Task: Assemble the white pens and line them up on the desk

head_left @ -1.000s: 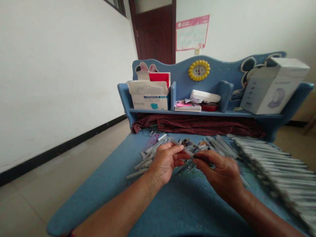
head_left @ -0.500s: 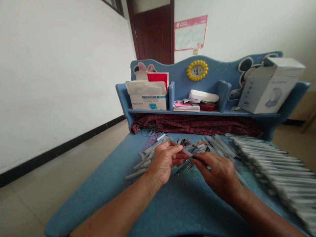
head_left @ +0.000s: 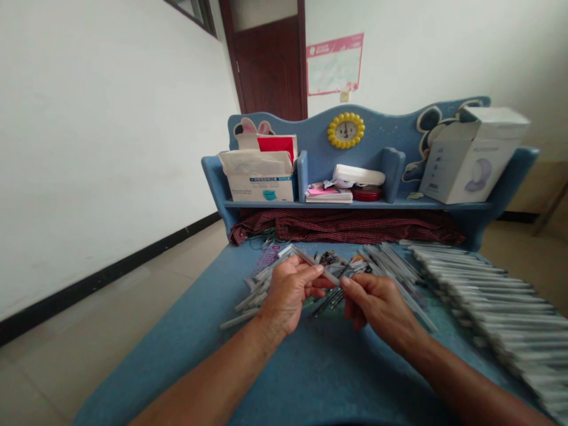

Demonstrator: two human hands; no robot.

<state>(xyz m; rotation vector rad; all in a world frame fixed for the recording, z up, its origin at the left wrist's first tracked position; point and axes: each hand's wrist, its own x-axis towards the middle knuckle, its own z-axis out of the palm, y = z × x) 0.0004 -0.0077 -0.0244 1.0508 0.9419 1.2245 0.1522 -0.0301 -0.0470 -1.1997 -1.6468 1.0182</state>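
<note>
My left hand (head_left: 290,287) is closed around a slim translucent pen barrel (head_left: 329,276), which slants down to the right with its near end pointing at my right hand (head_left: 377,299). The thumb and fingers of my right hand are pinched together right at that end. Whatever small part they grip is hidden. Behind both hands lies a heap of thin dark pen parts (head_left: 326,305) with small dark pieces. Loose pale barrels (head_left: 246,302) lie left of my left hand, and more translucent barrels (head_left: 394,269) lie beyond my right hand.
A long stack of pens (head_left: 492,305) fills the right side of the blue table (head_left: 186,331). At the back, a shelf (head_left: 266,205) carries a mask box (head_left: 261,188), papers and a white carton (head_left: 465,160). Checked cloth (head_left: 337,226) lies beneath it.
My right hand has rotated, its thumb now uppermost at the barrel's near end and its other fingers curled below. My left hand keeps holding the barrel. The view has shifted slightly.
</note>
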